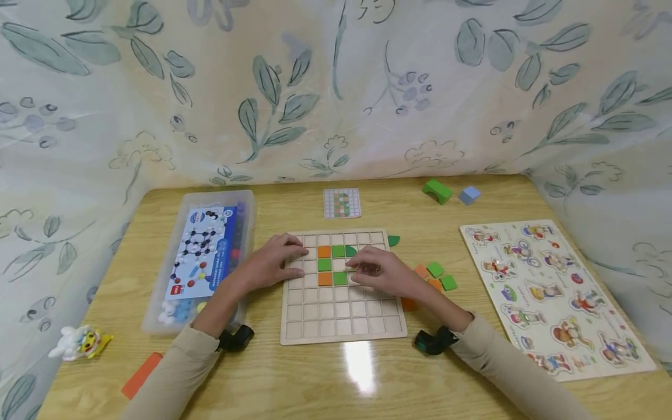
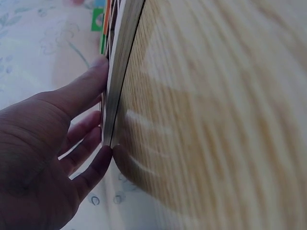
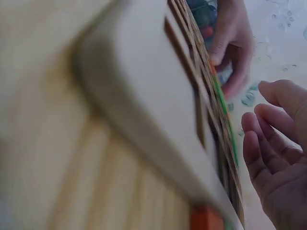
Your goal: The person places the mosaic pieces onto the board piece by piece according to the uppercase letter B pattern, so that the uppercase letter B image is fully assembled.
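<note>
A wooden grid board (image 1: 310, 312) lies in the middle of the table. Set in its cells are orange square tiles (image 1: 324, 251), green square tiles (image 1: 325, 265) and a darker green rounded piece (image 1: 350, 251). My left hand (image 1: 270, 261) rests at the board's left side, thumb and fingers spread; the left wrist view shows its fingertips at the board's edge (image 2: 116, 86). Over the right half of the board hovers my right hand (image 1: 385, 271), fingertips close to the tiles. In the right wrist view its fingers (image 3: 252, 153) are loosely bent, with nothing visible between them and the thumb.
Loose green tiles (image 1: 435, 269) and orange tiles lie right of the board, a green rounded piece (image 1: 394, 240) above them. Behind stands a pattern card (image 1: 342, 213). A molecular model box (image 1: 202, 251) is left, a picture puzzle (image 1: 546, 291) right. Blocks (image 1: 437, 191) and a toy figure (image 1: 81, 342) lie around.
</note>
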Available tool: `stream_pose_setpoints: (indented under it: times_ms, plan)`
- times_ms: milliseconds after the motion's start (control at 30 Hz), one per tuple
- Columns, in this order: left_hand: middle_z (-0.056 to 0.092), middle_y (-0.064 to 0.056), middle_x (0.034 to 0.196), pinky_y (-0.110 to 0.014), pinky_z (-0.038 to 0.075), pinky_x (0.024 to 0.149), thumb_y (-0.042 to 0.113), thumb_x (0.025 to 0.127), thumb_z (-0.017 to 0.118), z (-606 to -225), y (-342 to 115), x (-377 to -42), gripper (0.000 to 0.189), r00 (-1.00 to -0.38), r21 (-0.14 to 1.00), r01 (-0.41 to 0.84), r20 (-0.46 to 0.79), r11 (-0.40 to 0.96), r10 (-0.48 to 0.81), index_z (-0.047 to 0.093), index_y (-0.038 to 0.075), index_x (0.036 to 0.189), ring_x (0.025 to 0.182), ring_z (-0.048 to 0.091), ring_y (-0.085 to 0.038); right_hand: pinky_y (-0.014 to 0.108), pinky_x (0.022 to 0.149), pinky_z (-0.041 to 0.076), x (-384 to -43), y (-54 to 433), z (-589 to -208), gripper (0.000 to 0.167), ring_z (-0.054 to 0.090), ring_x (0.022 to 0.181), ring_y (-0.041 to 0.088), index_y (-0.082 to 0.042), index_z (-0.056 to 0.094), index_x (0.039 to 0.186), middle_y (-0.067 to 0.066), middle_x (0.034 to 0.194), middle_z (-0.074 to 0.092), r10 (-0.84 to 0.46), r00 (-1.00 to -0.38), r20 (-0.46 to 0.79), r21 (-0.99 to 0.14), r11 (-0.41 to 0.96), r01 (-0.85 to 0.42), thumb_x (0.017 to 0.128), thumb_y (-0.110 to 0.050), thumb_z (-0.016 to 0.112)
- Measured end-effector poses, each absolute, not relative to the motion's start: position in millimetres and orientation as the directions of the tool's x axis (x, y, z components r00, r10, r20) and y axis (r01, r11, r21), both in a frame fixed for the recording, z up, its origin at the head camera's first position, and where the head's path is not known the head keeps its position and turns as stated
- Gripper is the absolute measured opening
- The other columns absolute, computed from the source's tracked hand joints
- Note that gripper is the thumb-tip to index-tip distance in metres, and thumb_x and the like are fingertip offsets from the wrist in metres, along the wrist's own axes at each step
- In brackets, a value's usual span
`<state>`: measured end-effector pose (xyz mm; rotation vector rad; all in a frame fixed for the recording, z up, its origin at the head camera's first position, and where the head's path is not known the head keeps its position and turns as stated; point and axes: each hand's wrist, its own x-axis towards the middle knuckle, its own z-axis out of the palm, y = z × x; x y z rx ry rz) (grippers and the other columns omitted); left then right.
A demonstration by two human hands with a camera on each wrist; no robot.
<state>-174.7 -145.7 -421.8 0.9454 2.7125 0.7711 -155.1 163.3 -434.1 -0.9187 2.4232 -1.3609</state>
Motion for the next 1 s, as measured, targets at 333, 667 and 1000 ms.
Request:
stream_pose_setpoints:
  times_ms: [333, 667, 1000]
  plan:
    - [0.054, -0.007, 0.130, -0.045, 0.045, 0.098, 0.033, 0.087, 0.072, -424, -148, -173, 0.047, -0.786, 0.521, 0.533, 0.015, 0.666, 0.618, 0.063, 0.013, 0.129, 0.119, 0.049, -0.025, 0.023, 0.073, 0.052, -142, 229, -427, 0.024, 0.058, 0.087, 0.005, -0.005, 0.068, 0.114, 0.006, 0.103, 0.065, -0.490, -0.860, 0.140, -0.760, 0.504, -0.411, 0.091, -0.011, 0.067]
    - [0.054, -0.007, 0.130, -0.045, 0.046, 0.098, 0.034, 0.087, 0.072, -426, -148, -173, 0.047, -0.778, 0.518, 0.549, 0.030, 0.656, 0.628, 0.063, 0.013, 0.128, 0.119, 0.049, -0.025, 0.020, 0.078, 0.052, -134, 282, -427, 0.027, 0.058, 0.095, -0.003, -0.005, 0.067, 0.118, 0.010, 0.114, 0.067, -0.381, -0.909, 0.168, -0.690, 0.613, -0.384, 0.091, -0.010, 0.066]
    - [0.054, -0.007, 0.130, -0.045, 0.045, 0.098, 0.032, 0.087, 0.072, -425, -147, -174, 0.047, -0.778, 0.516, 0.550, 0.033, 0.656, 0.627, 0.063, 0.013, 0.129, 0.119, 0.049, -0.025, 0.021, 0.083, 0.051, -131, 301, -434, 0.029, 0.059, 0.102, 0.012, -0.008, 0.066, 0.120, 0.008, 0.117, 0.065, -0.366, -0.921, 0.130, -0.678, 0.646, -0.352, 0.092, -0.012, 0.067]
